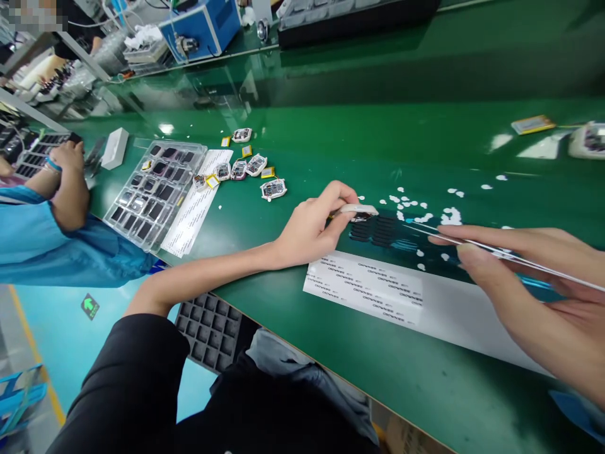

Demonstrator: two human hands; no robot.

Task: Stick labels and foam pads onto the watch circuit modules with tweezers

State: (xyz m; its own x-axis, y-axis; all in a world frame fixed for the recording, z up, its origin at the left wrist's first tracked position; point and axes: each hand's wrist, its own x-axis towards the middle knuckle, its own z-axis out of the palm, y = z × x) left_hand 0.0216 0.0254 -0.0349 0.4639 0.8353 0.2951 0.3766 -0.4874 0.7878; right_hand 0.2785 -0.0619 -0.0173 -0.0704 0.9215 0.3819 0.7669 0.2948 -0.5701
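Observation:
My left hand (314, 227) is closed in a pinch on a small white watch case (359, 209), held tilted just above the table. Below it lies a sheet of black adhesive strips (373, 230) on a dark backing. Between the thumb and fingers of my right hand (524, 271) is a pair of thin tweezers (466, 241). Their tips are right of the watch case, near a tiny light-blue spot; whether they grip anything is too small to tell. White sticker scraps (451, 216) are scattered around the tips. A printed white label sheet (363, 287) lies nearer to me.
Several opened watch cases (256, 165) with yellow batteries (268, 172) lie to the left. Beyond them is a clear compartment tray (155, 189). A co-worker's arm (66, 183) rests at far left. Another battery (533, 124) wired to a case (588, 140) lies far right.

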